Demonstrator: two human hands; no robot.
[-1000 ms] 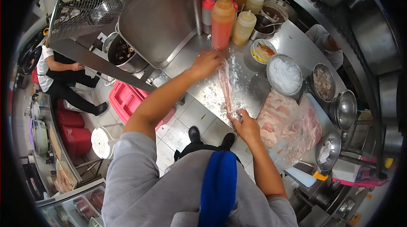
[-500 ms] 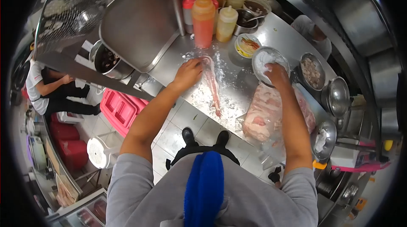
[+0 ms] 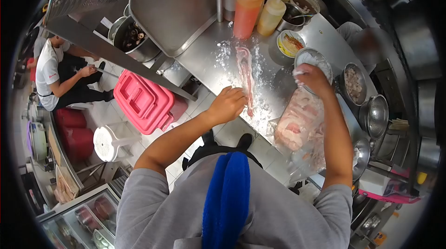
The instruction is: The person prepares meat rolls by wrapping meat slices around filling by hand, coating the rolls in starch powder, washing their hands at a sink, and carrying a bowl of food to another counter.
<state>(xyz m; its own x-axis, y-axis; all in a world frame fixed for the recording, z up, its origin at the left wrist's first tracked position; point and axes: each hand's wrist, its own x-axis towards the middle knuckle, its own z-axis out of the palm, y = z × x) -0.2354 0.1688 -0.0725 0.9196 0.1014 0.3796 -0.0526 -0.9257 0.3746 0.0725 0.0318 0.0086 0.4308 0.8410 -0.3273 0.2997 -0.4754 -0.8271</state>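
A long, thin strip of raw bacon lies on the steel table, with white powder scattered around it. My left hand is at the strip's lower part, its fingers curled together and the tips at the strip's left edge. My right hand is over the near rim of a metal bowl of white powder. Its fingers are bunched and coated white, closed on some of the powder. Just below that bowl, a stack of raw bacon rests in clear plastic, partly under my right forearm.
Squeeze bottles and a small tub of yellow and orange food stand at the back. A bowl of pale pieces and a colander line the right. A pink lidded bin and a seated person are left.
My left hand has slid from the bacon strip's upper end toward its lower end. My right hand has risen from inside the powder bowl to its near rim. The view has shifted.
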